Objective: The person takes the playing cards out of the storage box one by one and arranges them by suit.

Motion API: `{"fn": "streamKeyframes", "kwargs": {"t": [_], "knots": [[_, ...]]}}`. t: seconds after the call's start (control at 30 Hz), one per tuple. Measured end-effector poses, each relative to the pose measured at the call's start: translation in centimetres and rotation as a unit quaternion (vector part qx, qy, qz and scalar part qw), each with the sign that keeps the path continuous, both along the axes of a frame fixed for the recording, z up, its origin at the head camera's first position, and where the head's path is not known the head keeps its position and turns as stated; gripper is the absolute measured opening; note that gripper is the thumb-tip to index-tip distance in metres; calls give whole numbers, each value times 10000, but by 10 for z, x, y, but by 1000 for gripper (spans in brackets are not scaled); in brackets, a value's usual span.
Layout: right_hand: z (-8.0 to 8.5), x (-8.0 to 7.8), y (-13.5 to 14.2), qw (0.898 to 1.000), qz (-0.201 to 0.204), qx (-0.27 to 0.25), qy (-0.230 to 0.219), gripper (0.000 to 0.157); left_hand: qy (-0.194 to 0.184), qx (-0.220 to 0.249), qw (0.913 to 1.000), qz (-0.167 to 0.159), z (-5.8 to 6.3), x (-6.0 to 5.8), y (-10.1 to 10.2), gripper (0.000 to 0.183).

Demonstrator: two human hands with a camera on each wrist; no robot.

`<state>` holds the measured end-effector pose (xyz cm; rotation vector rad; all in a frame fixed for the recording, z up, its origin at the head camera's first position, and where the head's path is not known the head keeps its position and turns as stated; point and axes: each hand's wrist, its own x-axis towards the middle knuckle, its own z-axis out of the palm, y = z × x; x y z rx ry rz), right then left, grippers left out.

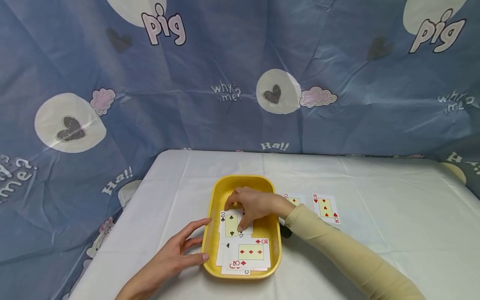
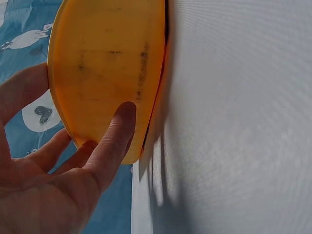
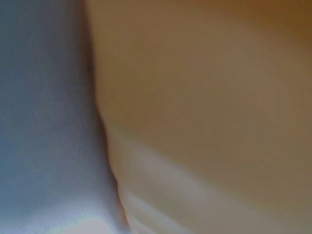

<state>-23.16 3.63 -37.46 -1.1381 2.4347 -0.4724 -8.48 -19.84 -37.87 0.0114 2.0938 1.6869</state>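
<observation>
A yellow tray stands on the white table with several playing cards in it. My right hand reaches into it and pinches a two of clubs between its thumb and fingers, at opposite corners. Below that card, a three of diamonds lies face up on a small pile of others. Against the tray's left side rests my left hand, fingers spread, fingertips touching the outer wall. The left wrist view has this hand against the yellow wall. Blurred sleeve cloth fills most of the right wrist view.
Right of the tray lie a two of diamonds, partly behind my wrist, and a three of hearts. A small black object shows beside the tray under my sleeve. A blue printed cloth hangs behind the table.
</observation>
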Motion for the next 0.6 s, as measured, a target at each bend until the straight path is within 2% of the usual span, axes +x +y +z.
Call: {"fn": "streamKeyframes", "kwargs": {"t": [0.2, 0.37, 0.6], "knots": [[-1, 1, -1, 10000, 2, 4, 24, 54, 32, 42, 10000, -37, -1, 1, -1, 74], [-1, 1, 0, 9997, 238, 25, -22, 52, 14, -21, 10000, 7, 0, 0, -1, 74], [-3, 0, 0, 9958, 557, -577, -435, 46, 30, -46, 10000, -3, 1, 1, -1, 74]]}}
